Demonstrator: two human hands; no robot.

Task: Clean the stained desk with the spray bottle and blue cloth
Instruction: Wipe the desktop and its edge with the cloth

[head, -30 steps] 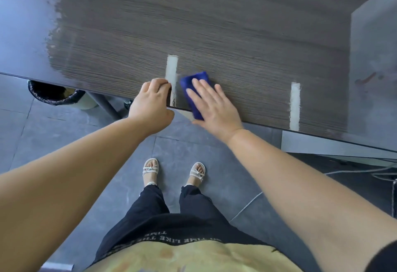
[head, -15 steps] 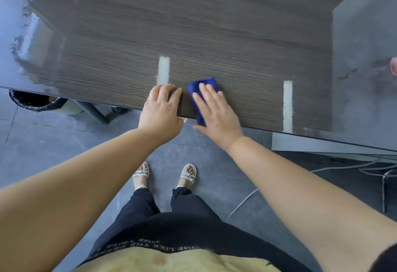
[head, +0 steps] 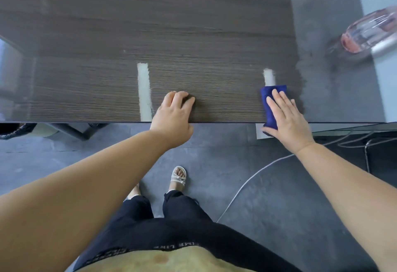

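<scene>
1. Dark wood-grain desk [head: 193, 24] fills the upper view above a grey tiled floor [head: 268, 185]. Two pale streaks cross it at right angles to its near edge. We give all positions from the right pale streak [head: 269, 77].
2. The folded blue cloth [head: 275, 89] covers the near end of that streak and slightly overhangs the desk edge. Its long axis runs in line with the streak.
3. The right hand [head: 287, 119] lies flat on the cloth, fingers straight, pressing down without gripping.
4. The left hand [head: 171, 119] sits well to the left of the reference streak, just beside the left pale streak [head: 144, 91]. Its fingers are curled under and rest on the desk, holding nothing.
5. The spray bottle [head: 369, 33] stands far to the right of and beyond the reference streak, apart from both hands. It is blurred, so we cannot tell its posture.
6. We judge wiping to be the step in hand. The uncovered part of the streak lies straight beyond the right fingertips, so the stroke should follow the cloth's long axis, away from the body. The right hand is the nearer one.
7. A grey haze [head: 311, 74] lies just right of the streak and likely needs a later pass.
</scene>
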